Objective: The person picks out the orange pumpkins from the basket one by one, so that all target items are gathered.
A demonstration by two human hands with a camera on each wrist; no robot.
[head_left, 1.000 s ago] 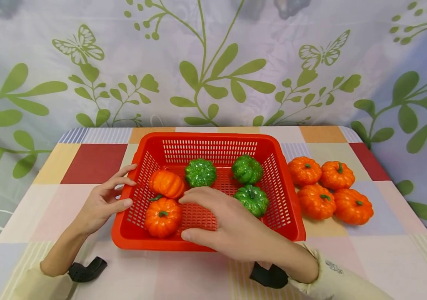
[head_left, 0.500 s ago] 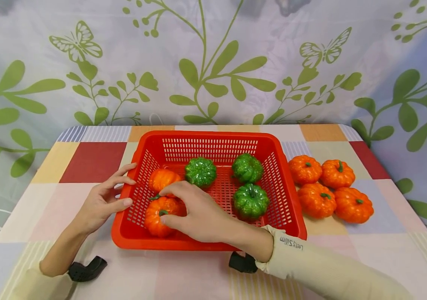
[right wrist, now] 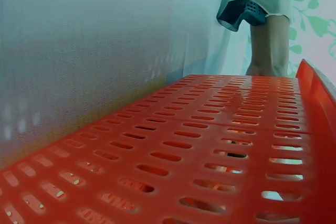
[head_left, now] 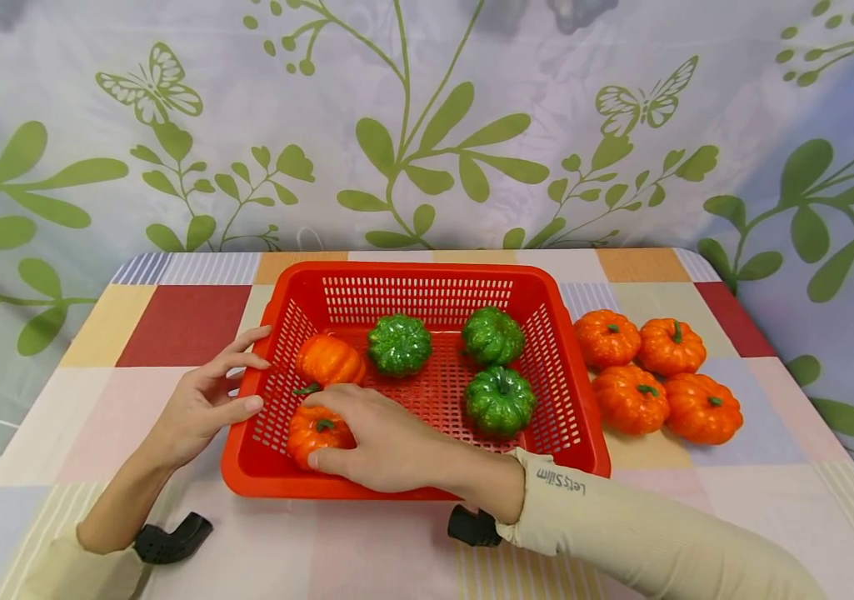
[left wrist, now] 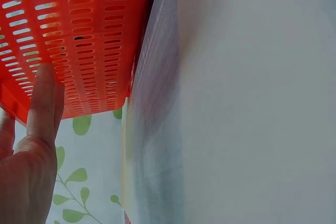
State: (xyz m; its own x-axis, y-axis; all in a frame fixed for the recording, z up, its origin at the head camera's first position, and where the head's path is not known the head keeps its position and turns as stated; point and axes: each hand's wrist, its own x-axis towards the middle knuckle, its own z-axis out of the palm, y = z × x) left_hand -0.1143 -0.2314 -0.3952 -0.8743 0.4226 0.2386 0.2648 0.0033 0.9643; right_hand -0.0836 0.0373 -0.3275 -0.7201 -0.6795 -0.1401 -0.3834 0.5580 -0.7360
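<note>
Held orange pumpkin (head_left: pixel 314 433): in the lower left of the red basket (head_left: pixel 427 269), left of centre in the head frame; green stem upward, right side hidden by the hand.
Right hand (head_left: pixel 389 442): curled on the held pumpkin, thumb on the near side, fingers on the far side.
Left hand (head_left: pixel 205 404): fingers extended and parted, touching the basket's left rim; in the left wrist view, laid against the slotted outer wall.
Tipped orange pumpkin (head_left: pixel 331 360): in the basket just above the held one, on its side, stem to the lower left; contact between the two cannot be told.
Green pumpkins: three in the basket, one at upper centre (head_left: pixel 400 345), two near the right wall, upper (head_left: pixel 493 335) and lower (head_left: pixel 501 402).
Outside cluster: four orange pumpkins (head_left: pixel 630 400) close together, right of the basket.
Sleeves: cream, the right one (head_left: pixel 644 525) lettered; a black piece (head_left: pixel 173 538) at the left wrist, another (head_left: pixel 473 527) at the right.
Tablecloth (head_left: pixel 382 550): multicoloured checks.
Backdrop (head_left: pixel 247 100): pale, green leaves and butterflies, across the upper frame.
</note>
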